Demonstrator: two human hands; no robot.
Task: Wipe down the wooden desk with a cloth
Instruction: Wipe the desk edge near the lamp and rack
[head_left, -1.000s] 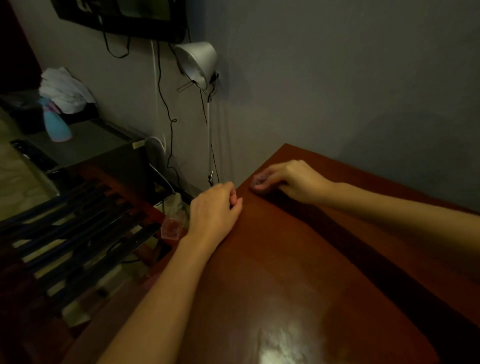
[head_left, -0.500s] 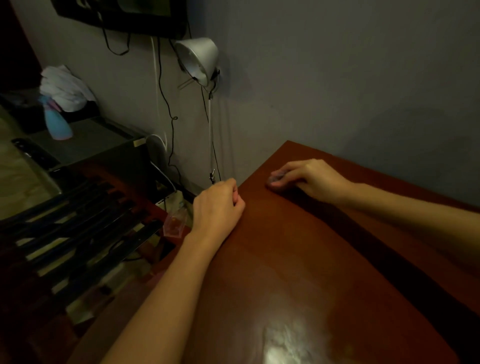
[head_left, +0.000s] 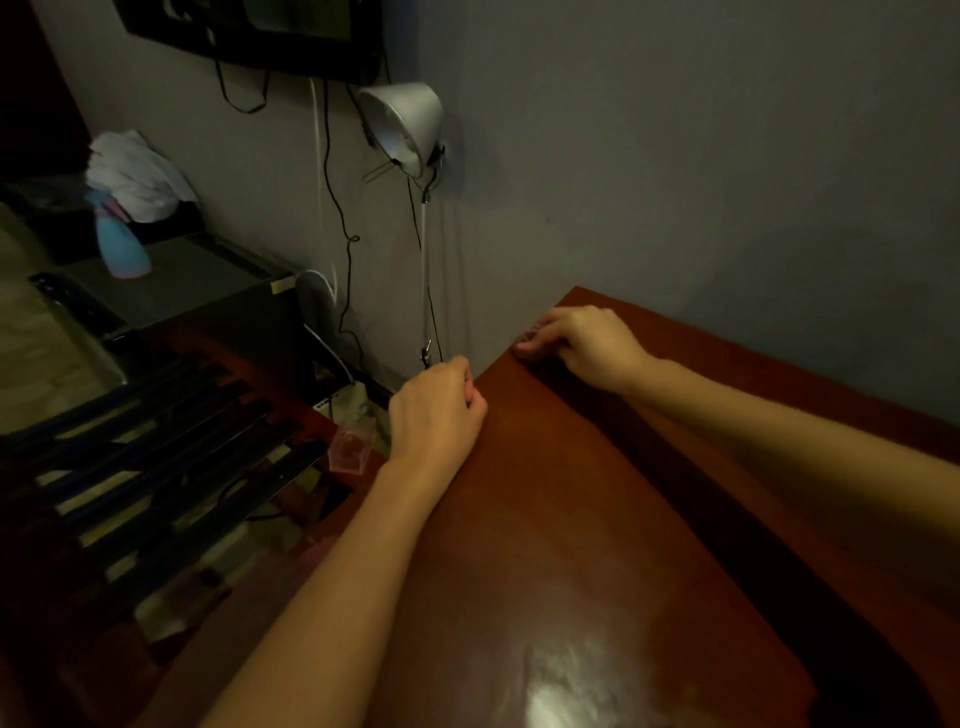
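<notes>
Nearest me, the counter (head_left: 571, 519) shows a patch of glare at its near end, and its dark red top runs away from me toward the wall. That run is its long axis as I see it.

Partway up the left edge sits my left hand (head_left: 434, 415). Its knuckles are up, its fingers are curled in, and the thumb is tucked against the forefinger. I can't tell whether it is pinching anything or only bracing on the edge.

Farther on, close to the far-left corner, my right hand (head_left: 582, 340) is arched with its fingertips bearing down on the wood. A small pale scrap pokes out from under them, which I take to be the cloth (head_left: 531, 335). Most of it is hidden, so I can't make out its shape or how it is folded.

The cloth therefore lies beyond the left hand and to its right, under the right hand alone, and the two hands are close but apart. Nearly all the counter lies between that corner and me. By my reckoning the next stroke belongs to the right hand, pulling back along the long axis toward the near edge.

Past the corner a lamp (head_left: 405, 124) hangs on the wall.
</notes>
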